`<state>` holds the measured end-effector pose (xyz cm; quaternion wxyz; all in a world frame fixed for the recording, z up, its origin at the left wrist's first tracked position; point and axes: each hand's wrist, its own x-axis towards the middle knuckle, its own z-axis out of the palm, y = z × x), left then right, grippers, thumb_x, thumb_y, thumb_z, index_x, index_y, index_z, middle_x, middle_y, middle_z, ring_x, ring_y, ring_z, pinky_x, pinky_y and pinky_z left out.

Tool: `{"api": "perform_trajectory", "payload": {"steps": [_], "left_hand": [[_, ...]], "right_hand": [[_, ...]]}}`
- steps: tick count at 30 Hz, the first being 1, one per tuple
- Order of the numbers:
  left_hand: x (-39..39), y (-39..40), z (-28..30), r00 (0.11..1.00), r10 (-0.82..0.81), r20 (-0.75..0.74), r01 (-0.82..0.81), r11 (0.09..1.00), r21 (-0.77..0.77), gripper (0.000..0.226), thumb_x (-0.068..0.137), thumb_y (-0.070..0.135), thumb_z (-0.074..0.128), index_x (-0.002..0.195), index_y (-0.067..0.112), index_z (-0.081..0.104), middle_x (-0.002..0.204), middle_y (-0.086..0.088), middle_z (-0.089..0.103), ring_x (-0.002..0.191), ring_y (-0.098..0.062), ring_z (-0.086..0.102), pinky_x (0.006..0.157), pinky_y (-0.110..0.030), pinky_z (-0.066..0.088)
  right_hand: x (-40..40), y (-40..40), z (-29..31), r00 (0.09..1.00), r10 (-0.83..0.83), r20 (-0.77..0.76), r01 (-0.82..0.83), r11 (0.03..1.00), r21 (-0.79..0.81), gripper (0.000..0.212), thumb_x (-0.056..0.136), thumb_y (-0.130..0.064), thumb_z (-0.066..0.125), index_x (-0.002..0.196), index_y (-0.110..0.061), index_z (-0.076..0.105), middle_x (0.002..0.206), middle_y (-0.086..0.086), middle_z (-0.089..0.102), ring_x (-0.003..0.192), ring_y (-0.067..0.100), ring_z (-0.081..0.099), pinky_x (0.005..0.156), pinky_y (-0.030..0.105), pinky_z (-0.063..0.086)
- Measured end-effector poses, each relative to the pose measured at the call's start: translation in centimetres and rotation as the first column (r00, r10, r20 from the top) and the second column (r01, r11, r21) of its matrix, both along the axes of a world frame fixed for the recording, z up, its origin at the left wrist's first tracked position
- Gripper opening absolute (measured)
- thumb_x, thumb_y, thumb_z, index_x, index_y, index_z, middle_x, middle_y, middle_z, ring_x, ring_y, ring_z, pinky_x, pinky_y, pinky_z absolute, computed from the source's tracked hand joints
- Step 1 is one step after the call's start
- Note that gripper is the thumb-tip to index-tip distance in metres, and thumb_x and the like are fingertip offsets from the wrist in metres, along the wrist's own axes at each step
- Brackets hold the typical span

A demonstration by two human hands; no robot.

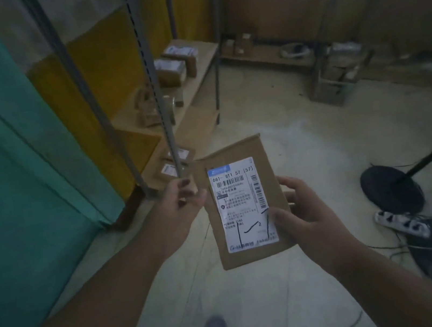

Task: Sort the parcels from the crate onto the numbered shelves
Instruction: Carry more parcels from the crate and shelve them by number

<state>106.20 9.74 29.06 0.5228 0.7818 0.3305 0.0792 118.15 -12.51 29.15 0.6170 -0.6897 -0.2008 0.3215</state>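
Holding a flat cardboard parcel (244,204) mid-frame, label up: my right hand (306,215) grips its right edge, my left hand (181,211) pinches the left; shelves (196,81) upper centre.

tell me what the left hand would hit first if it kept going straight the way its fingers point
Probably the left edge of the cardboard parcel: the left hand points right toward it, fingertips at or almost at that edge. Depth is unclear, so actual contact can't be confirmed.
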Motion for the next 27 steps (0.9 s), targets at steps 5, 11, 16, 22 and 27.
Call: {"api": "perform_trajectory", "payload": {"steps": [5, 11, 16, 22, 27], "left_hand": [[13.3, 1.8, 1.0, 0.985, -0.171, -0.011, 0.171, 0.984, 0.05, 0.048, 0.095, 0.05, 0.056, 0.137, 0.026, 0.049, 0.119, 0.015, 0.061, 0.106, -0.005, 0.06, 0.092, -0.042, 0.055], [27.8, 3.4, -0.5, 0.972, -0.232, -0.031, 0.233, 0.968, 0.093, 0.05, 0.092, 0.054, 0.058, 0.135, 0.03, 0.049, 0.12, 0.017, 0.061, 0.102, 0.003, 0.059, 0.09, -0.033, 0.052], [38.2, 6.6, 0.8, 0.993, -0.11, -0.032, 0.113, 0.99, 0.085, 0.052, 0.091, 0.051, 0.062, 0.136, 0.027, 0.05, 0.123, 0.013, 0.062, 0.103, -0.001, 0.061, 0.089, -0.033, 0.053], [47.8, 12.1, 0.8, 0.999, 0.043, -0.021, -0.042, 0.996, 0.078, 0.049, 0.09, 0.05, 0.063, 0.131, 0.025, 0.053, 0.12, 0.01, 0.063, 0.102, -0.005, 0.061, 0.089, -0.035, 0.051], [56.0, 17.7, 0.1, 0.997, 0.06, -0.048, -0.057, 0.997, 0.056, 0.072, 0.072, 0.069, 0.056, 0.13, 0.028, 0.053, 0.117, 0.013, 0.063, 0.099, -0.003, 0.063, 0.092, -0.039, 0.053]], "right_hand": [[9.9, -0.1, 0.0, 0.986, -0.164, 0.014, 0.164, 0.986, 0.015, 0.047, 0.093, -0.016, 0.068, 0.131, -0.04, 0.053, 0.115, 0.001, 0.072, 0.101, 0.025, 0.073, 0.078, 0.052, 0.061], [24.0, 1.9, -1.4, 0.977, -0.213, 0.016, 0.213, 0.977, 0.026, 0.049, 0.093, -0.01, 0.066, 0.134, -0.033, 0.052, 0.114, 0.003, 0.071, 0.097, 0.022, 0.074, 0.073, 0.042, 0.061], [37.8, 6.1, 0.1, 0.993, -0.116, 0.013, 0.115, 0.993, 0.028, 0.048, 0.093, -0.009, 0.067, 0.13, -0.037, 0.054, 0.116, 0.002, 0.07, 0.097, 0.022, 0.074, 0.074, 0.044, 0.061], [50.7, 14.7, -0.2, 1.0, 0.016, -0.005, -0.016, 0.997, 0.075, 0.048, 0.093, -0.007, 0.066, 0.131, -0.033, 0.054, 0.118, 0.006, 0.071, 0.1, 0.027, 0.073, 0.075, 0.047, 0.061], [58.9, 20.8, -2.0, 1.0, 0.01, 0.006, -0.011, 0.999, 0.051, 0.05, 0.089, -0.012, 0.074, 0.131, -0.031, 0.056, 0.118, 0.01, 0.07, 0.099, 0.029, 0.073, 0.075, 0.049, 0.06]]}}
